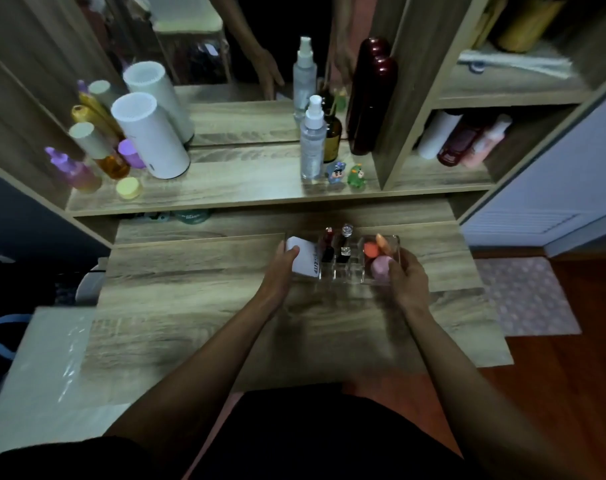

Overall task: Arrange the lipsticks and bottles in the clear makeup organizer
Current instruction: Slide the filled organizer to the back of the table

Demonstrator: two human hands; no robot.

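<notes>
The clear makeup organizer (pixel 348 273) stands on the wooden desk, in front of me. Two dark lipsticks (pixel 328 245) and a silver-capped one (pixel 345 242) stand upright in its small middle cells. Orange and pink sponges (pixel 376 256) fill its right compartment. A white bottle (pixel 303 259) stands at its left end. My left hand (pixel 282 271) grips that white bottle, thumb over its top. My right hand (pixel 403 277) holds the organizer's right side, fingers against the pink sponge.
The shelf (pixel 225 188) above carries a white cylinder (pixel 149 136), several coloured bottles (pixel 87 157), a clear spray bottle (pixel 312 140), a brown bottle, a tall dark red bottle (pixel 369 98) and two small figurines (pixel 346 173). A mirror stands behind them. A pale box (pixel 42 368) sits to my left.
</notes>
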